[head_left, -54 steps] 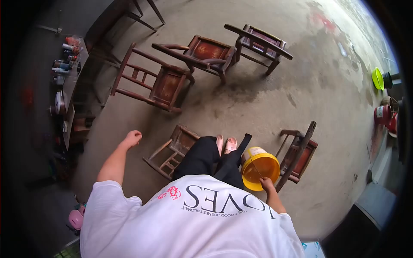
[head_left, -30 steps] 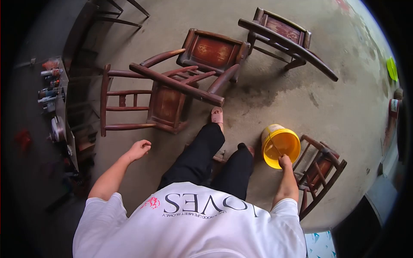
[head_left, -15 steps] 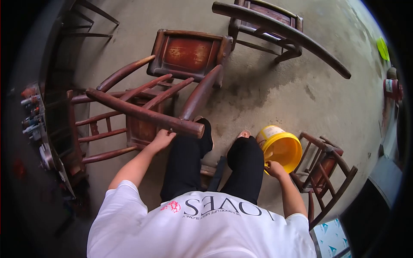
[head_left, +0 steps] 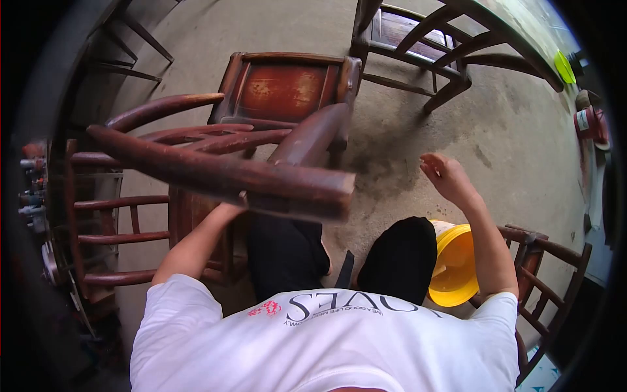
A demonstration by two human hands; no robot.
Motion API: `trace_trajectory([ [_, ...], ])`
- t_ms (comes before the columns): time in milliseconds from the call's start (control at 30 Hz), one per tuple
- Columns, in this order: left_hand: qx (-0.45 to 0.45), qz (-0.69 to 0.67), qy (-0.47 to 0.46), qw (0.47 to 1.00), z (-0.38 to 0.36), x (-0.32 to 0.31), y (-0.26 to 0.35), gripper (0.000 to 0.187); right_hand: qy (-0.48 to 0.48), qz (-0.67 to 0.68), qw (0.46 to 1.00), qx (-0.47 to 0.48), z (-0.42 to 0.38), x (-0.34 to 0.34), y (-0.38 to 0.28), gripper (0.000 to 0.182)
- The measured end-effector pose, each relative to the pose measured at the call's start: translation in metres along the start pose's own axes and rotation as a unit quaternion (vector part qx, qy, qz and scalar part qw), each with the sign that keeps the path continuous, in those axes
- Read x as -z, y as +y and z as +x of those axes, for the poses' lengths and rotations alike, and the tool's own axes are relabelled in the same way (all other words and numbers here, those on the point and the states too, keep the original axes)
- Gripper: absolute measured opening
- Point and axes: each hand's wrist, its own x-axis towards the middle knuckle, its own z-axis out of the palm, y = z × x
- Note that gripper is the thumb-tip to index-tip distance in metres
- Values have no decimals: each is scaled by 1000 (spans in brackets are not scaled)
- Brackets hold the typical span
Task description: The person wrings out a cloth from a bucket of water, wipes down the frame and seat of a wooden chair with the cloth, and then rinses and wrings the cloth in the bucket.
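A dark red-brown wooden chair (head_left: 281, 85) stands in front of me, its thick top rail (head_left: 261, 183) slanting close to my knees. My left hand (head_left: 230, 210) is closed at the underside of that rail; the thumb tip shows and the other fingers are hidden behind the wood. To the right of the chair, my right hand (head_left: 450, 179) is raised in the air, touching no furniture. Its fingers are curled together, and whatever they may hold cannot be made out. Below that forearm, a yellow bucket (head_left: 455, 268) lies tilted beside my right knee, its mouth towards me.
Another wooden chair (head_left: 418, 39) stands at the back right. A slatted chair (head_left: 121, 238) is at my left and one more chair (head_left: 548, 287) at my right. Dark metal legs (head_left: 134, 39) show at the upper left. A red container (head_left: 591, 124) sits by the right wall.
My right hand has left the bucket and risen forward. The chair rail looks nearer and larger, with my left hand still at it. My view has shifted slightly.
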Motion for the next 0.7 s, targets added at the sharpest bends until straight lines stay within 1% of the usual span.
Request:
trace_trajectory([
  [33,-161,420,88,889,4,6,-6,27,2,-5,1000,6,-1,-1,-10,24],
  [67,-287,743,166,581,2,12,-16,21,16,10,999,34,-4,-2,-23,23],
  [100,-349,693,163,609,-14,3,-30,20,32,26,997,65,-5,2,-39,23],
  [133,-373,669,171,620,-33,5,-42,19,26,11,999,36,-13,9,-67,21],
  [167,-395,644,180,630,-52,9,-55,18,26,8,998,49,-17,17,-82,21],
  [200,-418,636,191,620,-73,5,-65,14,65,48,991,103,-23,20,-94,21],
  [233,-422,629,202,621,-97,-4,-73,14,97,89,979,154,-31,24,-107,22],
  [300,-474,655,182,560,-151,-35,-79,11,180,54,950,248,-45,49,-150,29],
  [367,-554,655,178,483,-205,-68,-81,9,247,124,909,313,-64,74,-192,49],
  [400,-598,633,178,459,-234,-92,-85,11,238,156,890,358,-73,100,-212,63],
  [433,-647,623,137,419,-262,-106,-83,17,228,185,867,402,-79,118,-226,77],
  [467,-720,577,70,379,-286,-126,-79,24,223,184,864,413,-81,117,-229,77],
  [500,-750,556,14,358,-317,-152,-78,41,222,184,858,425,-85,118,-236,76],
  [533,-761,577,-10,297,-356,-181,-78,49,223,184,853,434,-91,120,-242,75],
  [567,-685,554,-201,430,-389,-222,-100,45,227,184,849,440,-98,120,-246,75],
  [700,-702,534,-209,421,-399,-211,-116,45,248,172,843,446,-135,128,-255,72],
])
